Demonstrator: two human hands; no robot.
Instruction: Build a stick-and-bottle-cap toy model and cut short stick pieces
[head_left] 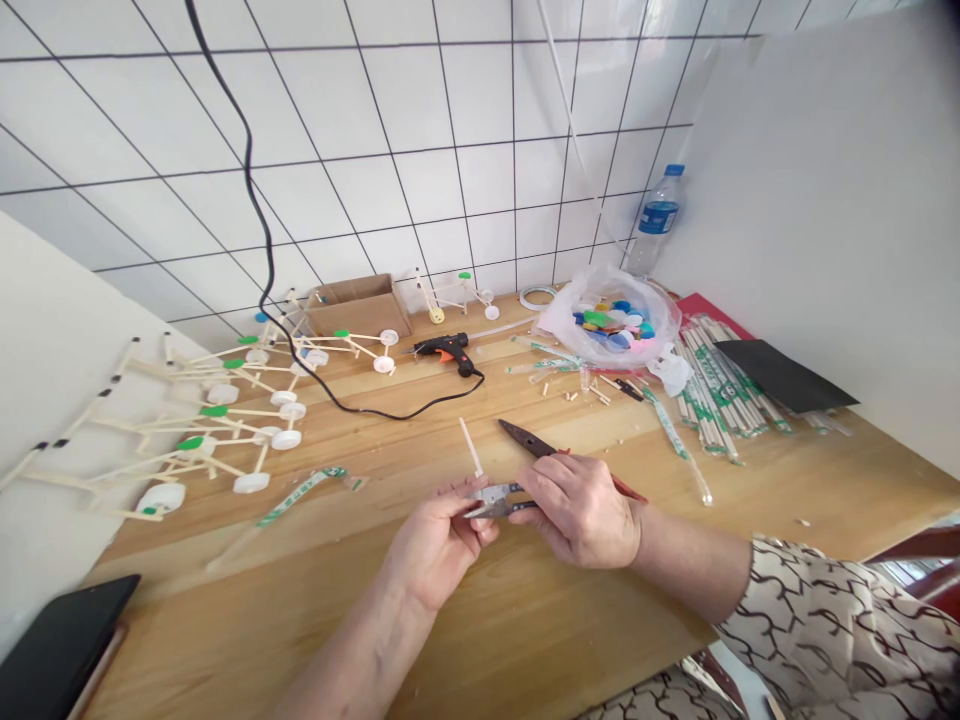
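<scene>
- The left hand [439, 545] has its grip closed, pinching one pale wooden stick [470, 445] upright, so the stick stands clear of the worktop [337, 610].
- The right hand [577, 510] has its grip clamped on one pair of red-handled snips [532, 440], held mid-worktop just beside the stick. A small silver metal piece [491, 500] lies between both hands; whether it belongs to the snips is hard to tell.
- About six stick frames with bottle-cap wheels [285, 440] sit toward the left and back, most grouped together.
- One hot glue gun [446, 350] lies on its side, its black cord trailing across the worktop.
- One clear plastic bag of colored bottle caps [607, 320] gathers the loose caps in one place.
- Many wooden sticks in green-printed wrappers [712, 380] lie bundled at right.
</scene>
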